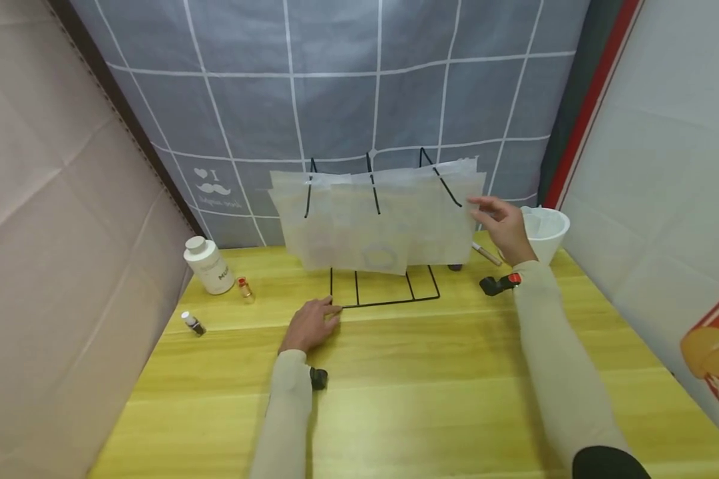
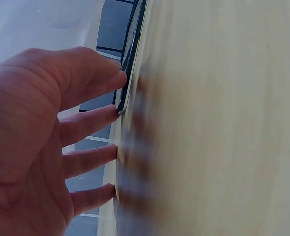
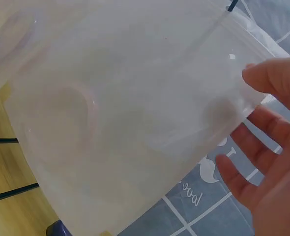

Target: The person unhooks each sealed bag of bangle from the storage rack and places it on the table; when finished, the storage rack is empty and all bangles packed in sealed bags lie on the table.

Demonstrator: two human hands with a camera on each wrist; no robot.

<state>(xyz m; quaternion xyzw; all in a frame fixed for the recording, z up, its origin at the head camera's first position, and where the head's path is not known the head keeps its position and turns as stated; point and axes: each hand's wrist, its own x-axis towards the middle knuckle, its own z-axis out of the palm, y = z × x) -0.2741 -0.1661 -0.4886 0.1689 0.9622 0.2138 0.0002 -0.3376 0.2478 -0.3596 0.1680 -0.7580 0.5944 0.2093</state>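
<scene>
The left hand (image 1: 310, 326) is laid flat on the yellow tabletop (image 1: 395, 386), its straight fingers (image 2: 93, 123) touching the front corner of a black wire rack (image 1: 383, 293). Frosted plastic bags (image 1: 377, 216) are hung over the rack's upright prongs, near the back of the tabletop. The right hand (image 1: 503, 226) is held at the right edge of the bags, its fingers (image 3: 268, 125) spread and relaxed, gripping nothing; the thumb appears to touch the bag's edge. A white bottle (image 1: 208, 265) is seen at the left and a white funnel (image 1: 546, 229) behind the right hand
</scene>
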